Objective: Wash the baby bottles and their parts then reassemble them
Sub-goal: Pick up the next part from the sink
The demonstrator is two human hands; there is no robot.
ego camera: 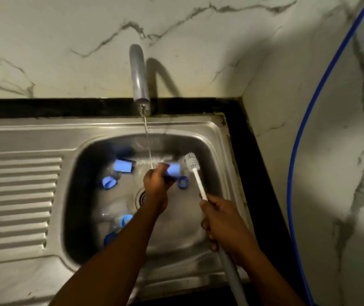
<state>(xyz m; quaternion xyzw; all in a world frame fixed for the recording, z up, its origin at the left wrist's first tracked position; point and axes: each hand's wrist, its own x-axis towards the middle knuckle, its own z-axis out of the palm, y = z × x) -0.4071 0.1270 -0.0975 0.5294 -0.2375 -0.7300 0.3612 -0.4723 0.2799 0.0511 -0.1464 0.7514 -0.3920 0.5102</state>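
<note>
My left hand grips a baby bottle with a blue label, lying sideways under the running water in the steel sink. My right hand grips the handle of a white bottle brush, whose bristle head stands just right of the bottle's end. A second blue-labelled bottle lies at the back left of the basin. Blue rings and caps lie about: one at the left, one by the held bottle, two more near the front, beside a clear part.
A grey tap pours a thin stream into the basin. The drain sits behind my left wrist. The ribbed draining board lies to the left. A marble wall stands behind and to the right, with a blue hose along it.
</note>
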